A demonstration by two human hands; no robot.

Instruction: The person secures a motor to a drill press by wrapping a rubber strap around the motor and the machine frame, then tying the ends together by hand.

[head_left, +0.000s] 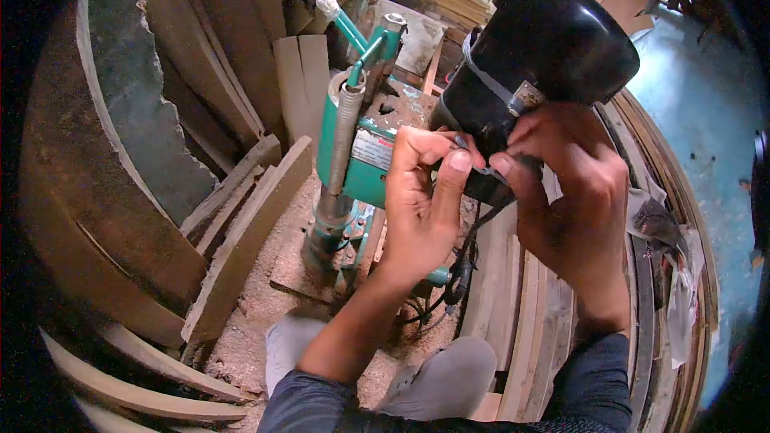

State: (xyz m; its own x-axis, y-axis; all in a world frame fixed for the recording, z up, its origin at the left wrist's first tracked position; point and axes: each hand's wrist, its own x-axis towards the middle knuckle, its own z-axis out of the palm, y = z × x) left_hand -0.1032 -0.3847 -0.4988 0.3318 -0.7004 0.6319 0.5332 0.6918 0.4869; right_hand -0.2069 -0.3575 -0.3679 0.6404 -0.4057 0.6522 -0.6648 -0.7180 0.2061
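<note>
A green bench machine [373, 162] with a coil spring [346, 136] and a lever carries a large black motor [553, 28], which has a pale strap [487, 76] around it. My left hand [425, 200] is closed in front of the motor's lower side, thumb and fingers pinched by a small grey piece [459, 142]. I cannot make out exactly what it is. My right hand [573, 172] is closed against the motor's underside, just beside the left fingertips. Whatever lies between its thumb and fingers is hidden. A black cable [479, 220] runs down below the hands.
Wooden boards [249, 224] lean along the left, beside a grey-green panel [132, 72]. More planks [513, 297] lie at right, with crumpled clear plastic [682, 297] on them. Sawdust [253, 337] covers the floor around the machine's base. A black plug [459, 281] hangs low near my knee.
</note>
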